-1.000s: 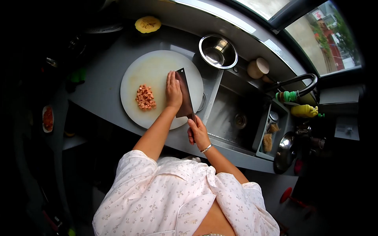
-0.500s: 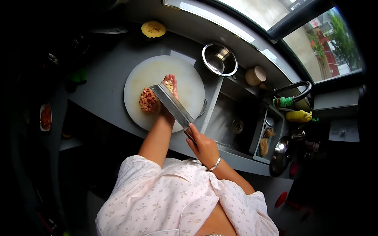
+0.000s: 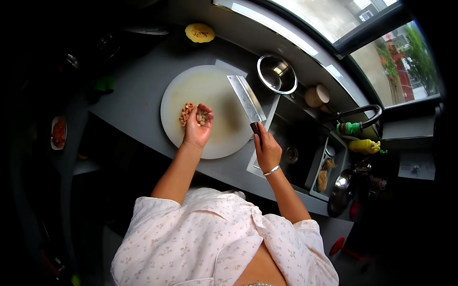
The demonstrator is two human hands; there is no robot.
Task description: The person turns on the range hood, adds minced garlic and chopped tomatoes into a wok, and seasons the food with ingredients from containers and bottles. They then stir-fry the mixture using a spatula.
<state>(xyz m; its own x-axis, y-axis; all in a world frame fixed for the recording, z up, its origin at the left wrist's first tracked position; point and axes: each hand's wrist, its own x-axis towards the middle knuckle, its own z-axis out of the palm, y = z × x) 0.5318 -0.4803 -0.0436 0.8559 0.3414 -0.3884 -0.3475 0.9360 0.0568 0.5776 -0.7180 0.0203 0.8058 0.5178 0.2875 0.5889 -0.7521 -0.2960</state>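
Observation:
My left hand (image 3: 196, 131) is palm up over the round white cutting board (image 3: 224, 138), its fingers curled around a small heap of pale chopped pieces (image 3: 202, 117). Just beside it, partly hidden by the hand, lies a pile of reddish-brown diced cubes (image 3: 184, 114) on the board. In my right hand (image 3: 269, 150) is a cleaver (image 3: 246, 98), gripped by its dark handle. The blade points away from me over the board's right edge, apart from the pieces.
A metal bowl (image 3: 277, 74) stands behind the board, near the sink (image 3: 305, 121). A cut yellow squash (image 3: 200, 33) sits at the back of the counter. Further right are a faucet (image 3: 374, 110) and a yellow bottle (image 3: 364, 146). At far left is a dish of red food (image 3: 58, 133).
The cleaver has moved right, away from my left hand and the pale pieces. My left hand has drawn back toward me and curled, now beside the diced pile.

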